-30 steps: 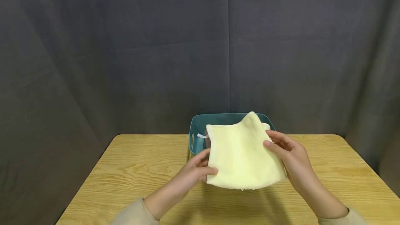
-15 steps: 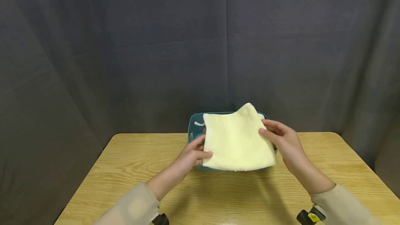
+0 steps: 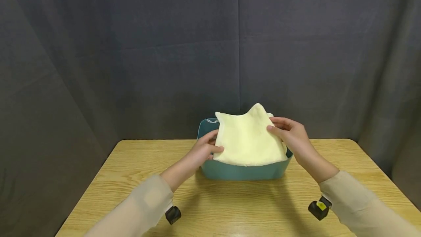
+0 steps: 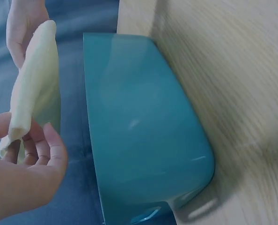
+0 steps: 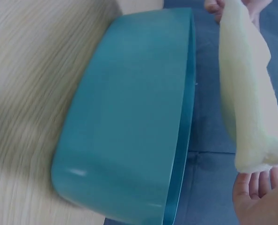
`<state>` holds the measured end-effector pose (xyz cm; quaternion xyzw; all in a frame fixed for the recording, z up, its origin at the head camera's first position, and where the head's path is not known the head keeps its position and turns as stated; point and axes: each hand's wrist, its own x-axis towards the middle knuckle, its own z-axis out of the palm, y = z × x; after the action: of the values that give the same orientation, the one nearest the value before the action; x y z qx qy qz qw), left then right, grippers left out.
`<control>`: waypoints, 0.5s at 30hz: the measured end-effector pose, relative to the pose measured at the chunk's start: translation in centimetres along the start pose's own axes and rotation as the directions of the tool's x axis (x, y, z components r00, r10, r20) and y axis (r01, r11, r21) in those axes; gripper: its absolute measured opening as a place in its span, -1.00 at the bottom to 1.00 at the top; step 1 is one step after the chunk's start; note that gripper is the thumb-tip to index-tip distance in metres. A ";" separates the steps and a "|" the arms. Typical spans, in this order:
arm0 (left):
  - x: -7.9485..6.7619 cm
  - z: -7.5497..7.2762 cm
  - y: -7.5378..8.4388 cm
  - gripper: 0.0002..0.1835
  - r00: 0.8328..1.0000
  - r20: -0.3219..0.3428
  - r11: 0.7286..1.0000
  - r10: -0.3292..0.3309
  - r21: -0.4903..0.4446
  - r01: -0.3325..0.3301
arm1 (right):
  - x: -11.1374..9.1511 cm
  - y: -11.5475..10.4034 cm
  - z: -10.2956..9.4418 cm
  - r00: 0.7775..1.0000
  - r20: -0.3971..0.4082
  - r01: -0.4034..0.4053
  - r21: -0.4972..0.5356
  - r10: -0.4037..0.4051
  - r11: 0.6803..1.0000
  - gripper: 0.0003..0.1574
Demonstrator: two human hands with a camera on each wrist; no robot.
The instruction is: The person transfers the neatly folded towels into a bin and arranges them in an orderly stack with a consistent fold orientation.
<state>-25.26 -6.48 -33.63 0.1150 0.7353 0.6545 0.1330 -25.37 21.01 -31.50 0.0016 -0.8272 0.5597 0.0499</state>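
Observation:
A folded pale yellow towel (image 3: pixel 246 138) is held up by both hands over a teal plastic basket (image 3: pixel 243 171). My left hand (image 3: pixel 204 147) pinches the towel's left edge, thumb on top and fingers beneath. On the opposite edge my right hand (image 3: pixel 289 134) grips it the same way. Both wrist views show the towel (image 4: pixel 38 79) raised above the basket's rim, with a gap between them. In the right wrist view the right hand's fingers (image 5: pixel 258 185) lie under the towel's end. A white tag (image 3: pixel 212 121) shows at the basket's back left. Most of the basket's inside is hidden behind the towel.
The basket stands on a light wooden table (image 3: pixel 148 164) with rounded back corners. A dark grey curtain (image 3: pixel 164 65) hangs behind the table and along its sides. Small black cameras (image 3: pixel 319 209) are strapped at both wrists.
Both hands have carried the towel forward, away from the body, to over the basket. The basket's front wall, hidden before, now shows below the towel. Both grips look the same.

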 end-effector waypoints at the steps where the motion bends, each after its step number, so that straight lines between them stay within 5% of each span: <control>1: 0.1 0.0 0.1 -0.34 1.000 -0.005 1.000 0.000 0.003 0.001 | 0.2 -0.1 0.0 1.000 0.003 -0.001 -0.012 0.001 1.000 -0.34; 15: 2.7 -0.3 0.6 -0.32 0.999 -0.035 0.999 -0.024 0.030 0.025 | 3.4 -0.3 0.3 1.000 -0.001 -0.015 -0.096 0.015 0.995 -0.43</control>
<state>-27.87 -5.73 -33.11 0.0966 0.7489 0.6433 0.1266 -28.79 20.75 -31.03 -0.0069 -0.8531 0.5197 0.0460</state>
